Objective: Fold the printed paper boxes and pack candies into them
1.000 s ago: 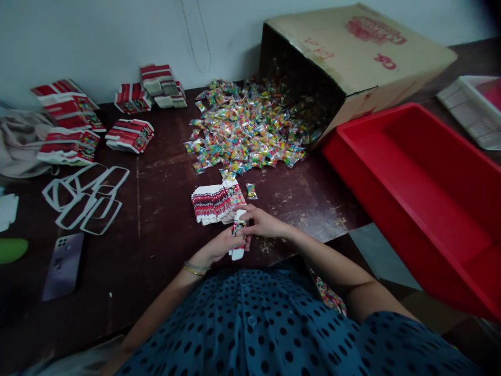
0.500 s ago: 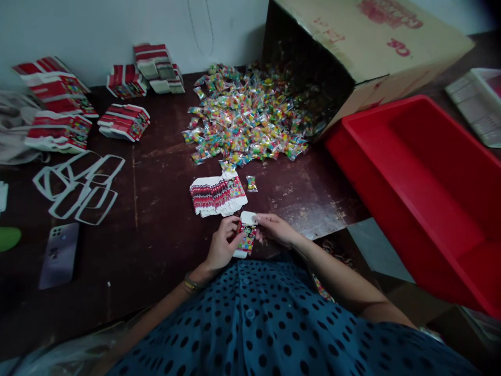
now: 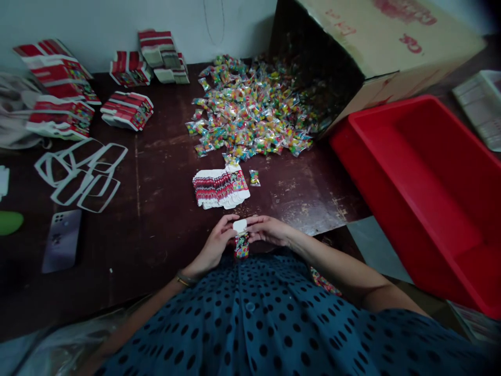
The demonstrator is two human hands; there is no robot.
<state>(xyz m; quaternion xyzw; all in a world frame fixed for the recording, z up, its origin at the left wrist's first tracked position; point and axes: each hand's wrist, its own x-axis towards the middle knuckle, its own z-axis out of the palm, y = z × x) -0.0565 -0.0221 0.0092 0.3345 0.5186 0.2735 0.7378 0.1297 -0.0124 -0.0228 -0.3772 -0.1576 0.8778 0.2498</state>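
A small printed carton [image 3: 241, 245] with a raised white flap is held upright close to my shirt. My left hand [image 3: 216, 243] grips its left side, fingers near the flap. On the right side, my right hand [image 3: 270, 230] pinches it by the upper edge. Just beyond my hands lies a fanned row of flat red and white cartons [image 3: 219, 189]. One candy packet [image 3: 254, 178] rests alone to the right of that row. Farther back spreads a big heap of clear candy packets [image 3: 250, 115].
A cardboard box [image 3: 376, 42] lies open toward the heap. The red tub [image 3: 415, 172] stands at the right. At the left are carton stacks [image 3: 58, 117], white bands [image 3: 80, 175], a phone [image 3: 61, 241] and a green object [image 3: 11, 222].
The carton has turned narrower and shifted slightly left, and its lower white flap no longer shows. My right hand has come in closer around its upper right side. The view has tilted slightly.
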